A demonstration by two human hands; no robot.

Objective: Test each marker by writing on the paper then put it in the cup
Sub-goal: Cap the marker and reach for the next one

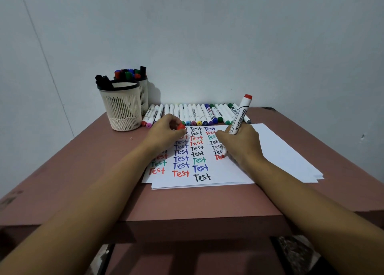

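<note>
The right hand (241,143) has its fingers curled tight round the lower barrel of a red whiteboard marker (240,116), pinching it like a pen. The marker's white body slants up and away from the knuckles to a red end plug. Its red tip comes out below the fingers and touches the paper (280,150) beside a partly written red word.

The left hand (164,135) rests on the paper's far left corner, its fingertips pinching the red cap (181,127).

Between the two hands the sheet shows columns of "Test" in red, blue, green and black.

Beyond the left hand stands the cup (122,106), cream with a black rim, holding a few black-capped markers. A second cup (143,91) is just behind it, packed full. A row of markers (195,113) lies past both hands, along the back edge of the table (83,170).
</note>
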